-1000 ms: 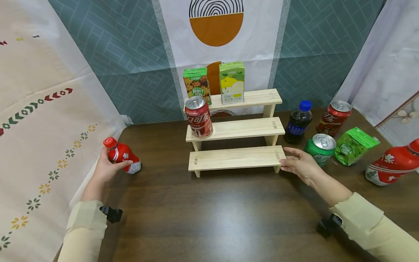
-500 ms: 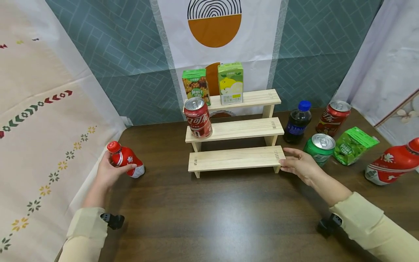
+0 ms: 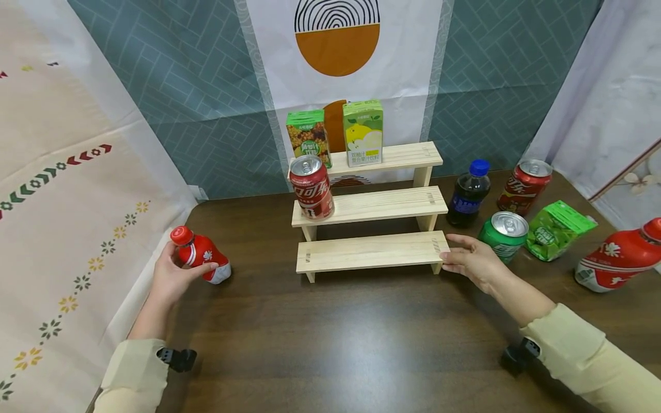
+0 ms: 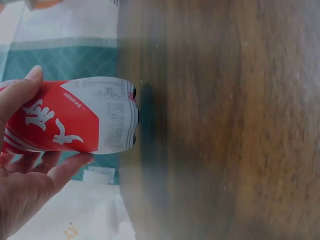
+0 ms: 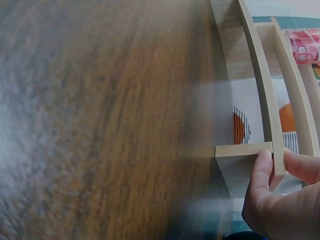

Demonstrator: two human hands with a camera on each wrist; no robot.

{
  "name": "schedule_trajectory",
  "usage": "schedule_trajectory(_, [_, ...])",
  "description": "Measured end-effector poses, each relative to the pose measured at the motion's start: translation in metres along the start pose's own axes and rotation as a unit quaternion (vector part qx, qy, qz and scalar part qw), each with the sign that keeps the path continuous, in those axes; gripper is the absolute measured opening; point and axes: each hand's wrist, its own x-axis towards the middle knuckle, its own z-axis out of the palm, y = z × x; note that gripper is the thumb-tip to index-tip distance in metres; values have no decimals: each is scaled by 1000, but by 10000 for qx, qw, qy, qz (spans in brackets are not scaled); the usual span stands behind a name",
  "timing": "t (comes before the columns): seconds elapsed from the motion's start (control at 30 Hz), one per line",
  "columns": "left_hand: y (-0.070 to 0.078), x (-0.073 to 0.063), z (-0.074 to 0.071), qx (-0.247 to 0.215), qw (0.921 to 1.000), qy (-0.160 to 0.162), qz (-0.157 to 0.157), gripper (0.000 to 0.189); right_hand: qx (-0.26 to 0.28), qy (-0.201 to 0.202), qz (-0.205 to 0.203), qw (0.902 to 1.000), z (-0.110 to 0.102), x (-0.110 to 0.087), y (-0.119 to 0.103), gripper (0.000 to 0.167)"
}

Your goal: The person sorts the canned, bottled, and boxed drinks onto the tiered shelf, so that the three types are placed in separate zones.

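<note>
My left hand (image 3: 172, 278) grips a red plastic bottle (image 3: 202, 252) with a red cap and a whitish base, thumb on one side and fingers on the other. The bottle leans, its cap toward the upper left. In the left wrist view, white characters show on the bottle's red label (image 4: 55, 117). My right hand (image 3: 475, 261) pinches the right end of the lowest board of a three-step wooden shelf (image 3: 369, 252). The right wrist view shows thumb and finger on either side of that board's end (image 5: 278, 175). A red cola can (image 3: 312, 189) stands on the middle step, at its left.
Two juice cartons, one brown-green (image 3: 308, 135) and one yellow-green (image 3: 364, 132), stand on the top step. Right of the shelf are a dark blue-capped bottle (image 3: 467, 198), another red can (image 3: 524, 186), a green can (image 3: 505, 235), a green packet (image 3: 558, 229) and a lying red bottle (image 3: 617, 258).
My left hand has moved a little to the right and toward me with the red bottle in its grip. The right hand keeps its hold on the shelf's lowest board.
</note>
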Motion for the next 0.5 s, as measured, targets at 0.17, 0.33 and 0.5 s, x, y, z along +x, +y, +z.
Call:
schedule_trajectory(0.17, [11,-7,3,10,9993,64,378,80,75,-22,24,10000,-1,0,1,77])
schedule_trajectory(0.33, [26,-17,11,82,9977,261,618,76,98,-38,28,9999,-2,1,2,78])
schedule_trajectory(0.5, [41,-25,19,9,9955,436,840,72,86,-59,10,9999,-3,1,2,78])
